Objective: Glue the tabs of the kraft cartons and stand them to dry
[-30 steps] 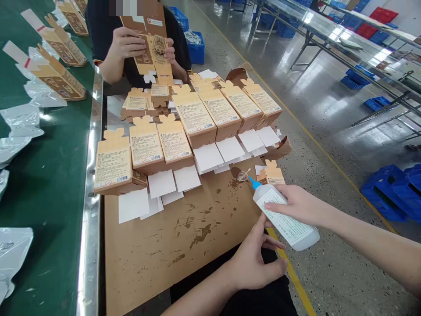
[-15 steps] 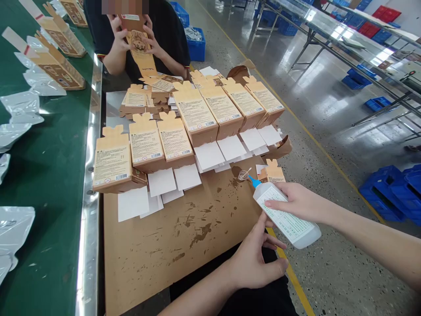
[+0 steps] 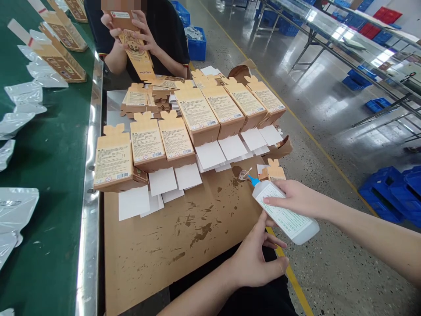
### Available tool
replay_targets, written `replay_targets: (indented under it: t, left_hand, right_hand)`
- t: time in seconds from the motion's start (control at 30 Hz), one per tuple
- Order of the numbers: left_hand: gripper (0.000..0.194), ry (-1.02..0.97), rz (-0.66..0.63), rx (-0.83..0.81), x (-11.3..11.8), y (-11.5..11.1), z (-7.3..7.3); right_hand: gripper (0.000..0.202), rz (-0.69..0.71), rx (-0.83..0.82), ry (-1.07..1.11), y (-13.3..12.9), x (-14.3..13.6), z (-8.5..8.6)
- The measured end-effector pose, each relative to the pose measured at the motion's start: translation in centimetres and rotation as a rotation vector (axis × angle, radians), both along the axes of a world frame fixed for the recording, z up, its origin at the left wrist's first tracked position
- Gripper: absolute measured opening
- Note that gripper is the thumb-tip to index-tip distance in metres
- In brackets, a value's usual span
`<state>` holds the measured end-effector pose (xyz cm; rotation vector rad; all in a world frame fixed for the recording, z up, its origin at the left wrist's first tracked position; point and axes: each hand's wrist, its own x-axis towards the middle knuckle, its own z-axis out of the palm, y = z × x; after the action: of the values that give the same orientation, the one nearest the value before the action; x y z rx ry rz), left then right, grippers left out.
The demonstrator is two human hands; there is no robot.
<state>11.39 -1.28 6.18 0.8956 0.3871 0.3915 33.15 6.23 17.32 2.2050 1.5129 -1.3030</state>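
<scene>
My right hand (image 3: 292, 197) is wrapped round a white squeeze bottle (image 3: 286, 215) with green print, held tilted nozzle down. Its blue nozzle (image 3: 253, 180) reaches the small clear cup (image 3: 243, 175) on the cardboard; a cotton swab (image 3: 249, 171) leans in that cup. Whether liquid flows cannot be made out. Just below the bottle, my left hand (image 3: 258, 254) has its fingers apart and holds nothing, an index fingertip close to the bottle's underside. A small printed box (image 3: 275, 169) stands just behind the bottle.
Rows of printed cartons (image 3: 200, 109) with white flaps lie on the stained cardboard (image 3: 158, 263). A green conveyor (image 3: 59, 175) at left carries silver pouches (image 3: 16, 210) and boxes. Across the table, a co-worker (image 3: 138, 44) holds a carton. Blue crates (image 3: 381, 193) stand on the floor at right.
The bottle's base has risen slightly with my right hand, while my left hand stays put. The pouches and boxes on the conveyor have shifted away from me. The co-worker's carton has tilted and lowered.
</scene>
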Motion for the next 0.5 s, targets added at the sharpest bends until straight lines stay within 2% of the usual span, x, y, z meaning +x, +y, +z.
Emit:
replay_targets:
  t: [0.17,0.5]
  left_hand:
    - [0.137,-0.010,0.020,0.000,0.05,-0.35,-0.07]
    - [0.138,-0.017,0.020,0.002,0.01,-0.99,-0.06]
  right_hand:
    - [0.061,0.013,0.003,-0.005,-0.03,-0.15,0.06]
    - [0.071,0.015,-0.018,0.051,-0.02,-0.24,0.26]
